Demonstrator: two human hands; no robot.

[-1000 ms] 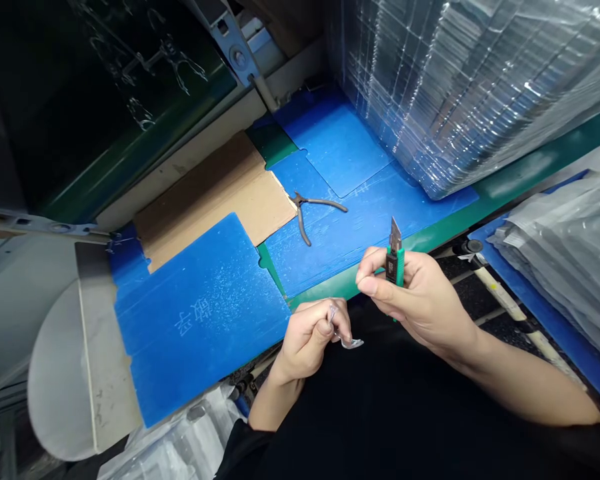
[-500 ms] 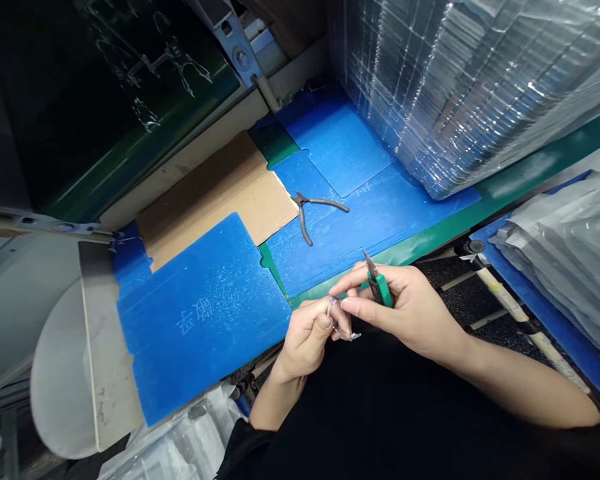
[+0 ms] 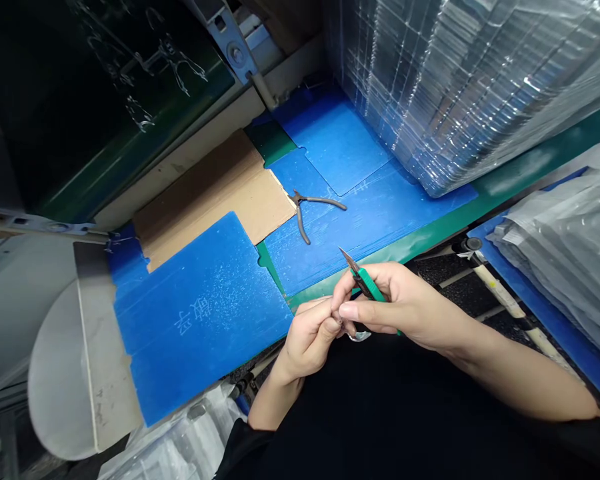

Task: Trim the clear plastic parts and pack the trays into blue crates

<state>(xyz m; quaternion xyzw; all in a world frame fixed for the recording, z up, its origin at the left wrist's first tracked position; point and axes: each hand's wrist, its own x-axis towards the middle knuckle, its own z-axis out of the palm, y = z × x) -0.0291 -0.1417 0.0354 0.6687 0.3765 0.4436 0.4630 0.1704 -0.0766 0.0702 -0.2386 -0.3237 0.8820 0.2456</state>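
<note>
Where the green surface (image 3: pixel 430 232) runs diagonally beneath the work, a large film-covered stack (image 3: pixel 470 87) of clear, ribbed plastic stands at its upper-right part. A blue sheet (image 3: pixel 200 320) lies to the left of the hands, its face marked with pale specks and written characters, and it overlaps the near edge of a brown cardboard piece (image 3: pixel 215 190). Further blue sheets (image 3: pixel 340 233) lie to the right of the cardboard, partly overlapping one another. The right hand (image 3: pixel 410 303) and left hand (image 3: pixel 305 343) meet near the front edge of the surface, fingertips touching or nearly so; the exact contact cannot be confirmed. A pair of pliers (image 3: pixel 301 199) rests with handles spread on the blue sheets, its head at the cardboard's right edge, well apart from both hands. A green-handled utility knife (image 3: pixel 370 285) is held in the right hand, its exposed blade tilted up and to the left, the fingers closed around the handle and the thumb and forefinger pinched together at the left hand. The left fingers are curled shut on a small shiny piece (image 3: pixel 360 337), which protrudes below them; its remaining part is hidden.
</note>
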